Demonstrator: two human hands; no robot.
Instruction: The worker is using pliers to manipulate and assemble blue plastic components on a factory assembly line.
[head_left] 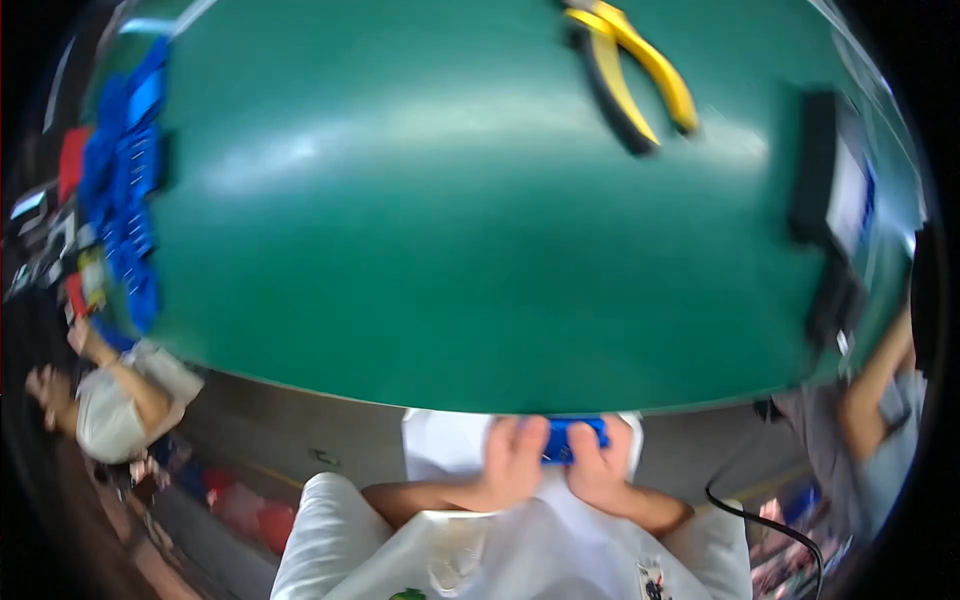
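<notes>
Close to my body, just below the table's near edge, I hold a small blue plastic part (558, 441) with both hands. My left hand (514, 462) is closed on its left side, thumb and fingers blurred by motion. On the other side my right hand (600, 462) grips it too, its thumb near the front face. Part of the blue piece is covered by my fingers, and its exact kind cannot be made out. Beneath my hands is a white surface (440, 440).
The green table (450, 270) spreads ahead. Yellow-and-black pliers (630, 75) lie at its far right-centre. Several blue plastic parts (125, 180) line the left edge; a black-and-white box (830, 180) stands right. One person (125, 410) sits at left, another (880, 410) at right. A black cable (770, 522) hangs at lower right.
</notes>
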